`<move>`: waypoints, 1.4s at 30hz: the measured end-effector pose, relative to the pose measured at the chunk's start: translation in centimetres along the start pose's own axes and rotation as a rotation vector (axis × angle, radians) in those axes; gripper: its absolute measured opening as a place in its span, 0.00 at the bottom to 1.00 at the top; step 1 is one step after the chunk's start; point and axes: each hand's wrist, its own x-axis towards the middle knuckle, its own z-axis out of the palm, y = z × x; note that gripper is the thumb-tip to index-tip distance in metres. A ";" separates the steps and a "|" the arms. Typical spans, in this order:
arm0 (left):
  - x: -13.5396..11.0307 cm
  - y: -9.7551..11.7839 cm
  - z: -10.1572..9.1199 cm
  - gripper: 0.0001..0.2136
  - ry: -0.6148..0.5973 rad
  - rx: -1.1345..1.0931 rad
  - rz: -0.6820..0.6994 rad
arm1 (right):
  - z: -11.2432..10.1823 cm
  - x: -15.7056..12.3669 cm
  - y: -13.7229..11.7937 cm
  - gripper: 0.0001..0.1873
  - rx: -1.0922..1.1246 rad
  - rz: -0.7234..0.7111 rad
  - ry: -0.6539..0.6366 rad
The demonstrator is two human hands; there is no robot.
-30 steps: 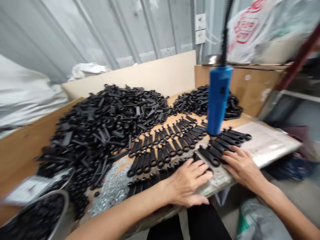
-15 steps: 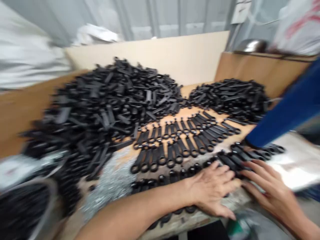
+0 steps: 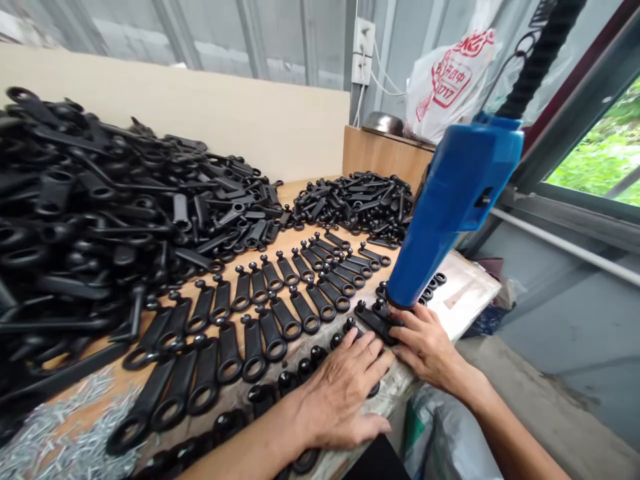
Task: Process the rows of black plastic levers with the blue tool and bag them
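Observation:
My left hand [image 3: 345, 383] lies palm down, fingers outstretched, over the front row of black plastic arms. Each black arm [image 3: 306, 310] has a ring at one end and a small ball knob at the other. Just right of it, my right hand [image 3: 433, 347] rests with fingers extended and slightly bent, touching the ring ends of black arms [image 3: 373, 323] at the table's front edge. Directly above those fingers hangs a blue power screwdriver [image 3: 440, 207], tilted, its tip hidden behind the right hand's parts. Neither hand grips it.
A large heap of black arms [image 3: 100, 193] fills the left, a smaller heap [image 3: 355, 203] the back. Silver screws [image 3: 75, 427] lie front left. A cream board [image 3: 200, 113] stands behind. A metal bowl [image 3: 383, 123] and a white bag [image 3: 445, 87] sit on a ledge.
The view has swung right, showing the screwdriver's upper body and the window. My hands stay at the front row; my right fingers are now drawn closer together.

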 end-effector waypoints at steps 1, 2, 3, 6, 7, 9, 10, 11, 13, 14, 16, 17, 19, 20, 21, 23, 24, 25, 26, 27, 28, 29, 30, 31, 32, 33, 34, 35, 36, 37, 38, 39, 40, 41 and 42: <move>0.0 0.0 0.0 0.37 0.001 -0.001 -0.002 | -0.1 0.0 0.0 0.08 -0.002 0.005 -0.022; 0.0 -0.1 0.0 0.37 0.005 -0.002 -0.002 | -0.2 0.0 -0.1 0.08 0.001 0.006 -0.039; -0.1 -0.1 0.1 0.37 0.012 0.000 0.002 | -0.4 0.0 -0.1 0.07 0.012 0.004 -0.054; -0.2 -0.1 0.1 0.37 0.038 0.018 0.023 | -0.8 -0.1 -0.3 0.06 0.079 -0.027 -0.116; -0.1 -0.1 0.1 0.38 0.039 0.025 0.029 | -0.8 -0.1 -0.4 0.06 0.102 -0.037 -0.129; 0.0 -0.1 0.0 0.41 0.019 0.036 0.032 | -0.6 -0.1 -0.3 0.05 0.136 -0.044 -0.123; 0.1 -0.1 -0.1 0.42 -0.004 0.036 0.030 | -0.4 0.0 -0.3 0.04 0.145 -0.044 -0.105; 0.3 -0.1 -0.2 0.44 -0.028 0.030 0.022 | -0.1 0.0 -0.2 0.04 0.150 -0.048 -0.076; 0.5 -0.1 -0.4 0.47 -0.075 -0.003 0.006 | 0.5 -0.1 0.0 0.06 0.159 -0.073 -0.019; 0.6 -0.1 -0.4 0.48 -0.088 -0.028 -0.003 | 0.7 -0.1 0.1 0.06 0.163 -0.090 0.005; 0.6 -0.1 -0.3 0.48 -0.093 -0.077 -0.025 | 0.8 -0.4 0.0 0.07 0.169 -0.108 0.036; 0.6 0.0 -0.2 0.48 -0.091 -0.097 -0.031 | 0.7 -0.7 -0.1 0.07 0.169 -0.109 0.049; 0.4 0.0 0.0 0.48 -0.079 -0.122 -0.043 | -0.1 -1.4 -0.5 0.08 0.167 -0.099 0.107; 0.4 0.0 0.1 0.48 -0.076 -0.130 -0.045 | -0.6 -1.7 -0.6 0.09 0.174 -0.091 0.172; 0.4 0.0 0.2 0.48 -0.078 -0.137 -0.043 | -1.3 -2.0 -0.7 0.11 0.189 -0.071 0.265; 0.4 -0.1 0.3 0.47 -0.081 -0.144 -0.036 | -2.8 -1.8 -0.6 0.16 0.263 0.023 0.496; 0.4 -0.1 0.3 0.47 -0.079 -0.145 -0.035 | -3.5 -1.3 -0.5 0.20 0.336 0.086 0.606; 0.4 -0.1 0.4 0.47 -0.077 -0.144 -0.032 | -4.2 -0.4 -0.3 0.23 0.435 0.144 0.689; 0.5 -0.2 0.4 0.47 -0.074 -0.143 -0.030 | -4.9 0.7 0.0 0.26 0.554 0.182 0.737; 0.5 -0.2 0.4 0.47 -0.069 -0.142 -0.030 | -5.4 2.2 0.3 0.30 0.686 0.186 0.756; 0.5 -0.2 0.3 0.47 -0.065 -0.142 -0.027 | -6.0 3.8 0.6 0.35 0.817 0.158 0.741; 0.6 -0.3 0.3 0.47 -0.063 -0.142 -0.022 | -6.5 5.4 0.9 0.39 0.931 0.110 0.708; 0.6 -0.3 0.3 0.46 -0.062 -0.142 -0.015 | -6.9 7.0 1.0 0.42 1.037 0.062 0.659; 0.6 -0.3 0.3 0.46 -0.061 -0.140 -0.007 | -7.2 8.5 1.1 0.43 1.133 0.035 0.589; 0.6 -0.4 0.4 0.47 -0.060 -0.138 -0.003 | -7.4 9.7 1.1 0.42 1.212 0.021 0.515; 0.6 -0.4 0.4 0.47 -0.064 -0.136 -0.001 | -7.6 10.7 1.1 0.38 1.278 0.021 0.439; 0.6 -0.4 0.4 0.47 -0.072 -0.136 -0.001 | -7.7 11.5 0.9 0.34 1.329 0.028 0.372; 0.5 -0.4 0.4 0.47 -0.083 -0.141 -0.004 | -7.6 12.1 0.7 0.30 1.369 0.033 0.322; 0.5 -0.4 0.4 0.48 -0.099 -0.148 -0.009 | -7.5 12.4 0.4 0.28 1.404 0.030 0.285; 0.5 -0.4 0.4 0.48 -0.113 -0.157 -0.014 | -7.3 12.7 0.1 0.27 1.440 0.021 0.258; 0.5 -0.4 0.4 0.48 -0.127 -0.167 -0.018 | -7.0 12.8 -0.3 0.28 1.474 0.012 0.237; 0.5 -0.5 0.4 0.47 -0.138 -0.174 -0.019 | -6.6 12.8 -0.7 0.28 1.506 0.007 0.224; 0.5 -0.5 0.5 0.47 -0.140 -0.175 -0.018 | -6.1 12.8 -1.2 0.29 1.532 0.011 0.223; 0.5 -0.6 0.5 0.46 -0.136 -0.170 -0.013 | -5.7 12.7 -1.8 0.29 1.546 0.027 0.246; 0.5 -0.7 0.6 0.46 -0.125 -0.159 -0.004 | -5.2 12.5 -2.4 0.28 1.547 0.055 0.295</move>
